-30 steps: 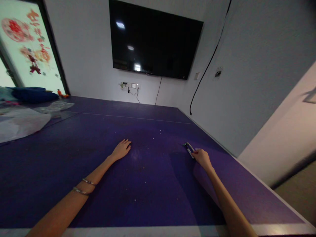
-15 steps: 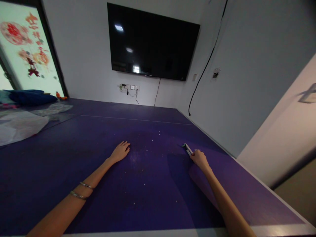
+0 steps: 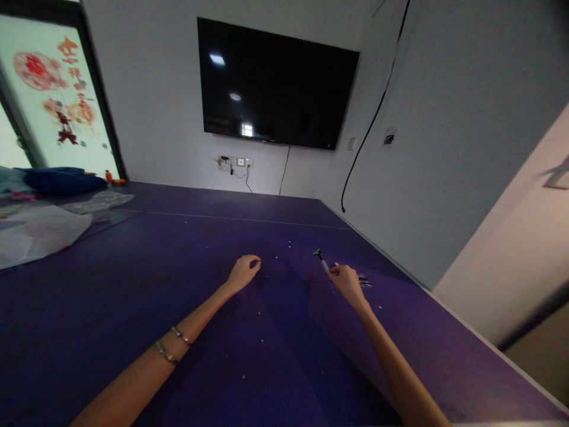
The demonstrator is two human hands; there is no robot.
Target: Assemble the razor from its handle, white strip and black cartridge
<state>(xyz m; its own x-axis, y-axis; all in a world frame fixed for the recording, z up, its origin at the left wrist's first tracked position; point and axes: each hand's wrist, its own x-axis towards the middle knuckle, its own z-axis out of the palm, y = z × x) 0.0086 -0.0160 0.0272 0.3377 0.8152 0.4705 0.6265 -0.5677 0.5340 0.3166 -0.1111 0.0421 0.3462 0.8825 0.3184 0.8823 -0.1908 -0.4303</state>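
In the head view, my right hand (image 3: 349,284) is closed round the pale handle of a razor (image 3: 323,261). The razor's dark head points up and to the left, toward the far side of the purple surface (image 3: 200,367). My left hand (image 3: 242,274) is over the middle of that surface, to the left of the razor and apart from it. Its fingers are loosely bent, with a gap between thumb and forefinger, and I see nothing in them. Just right of my right hand lies a small dark, striped piece (image 3: 364,280), too blurred to name.
Small white specks dot the purple surface. Clear plastic sheeting (image 3: 48,228) and dark blue cloth (image 3: 62,179) lie at far left, near a small orange object (image 3: 114,179). A black cable (image 3: 371,121) hangs down the right wall, and a television (image 3: 275,83) is mounted ahead.
My left hand has come off its flat rest on the surface and shifted right, its fingers now bent. My right hand has moved left with the razor, uncovering the dark striped piece.
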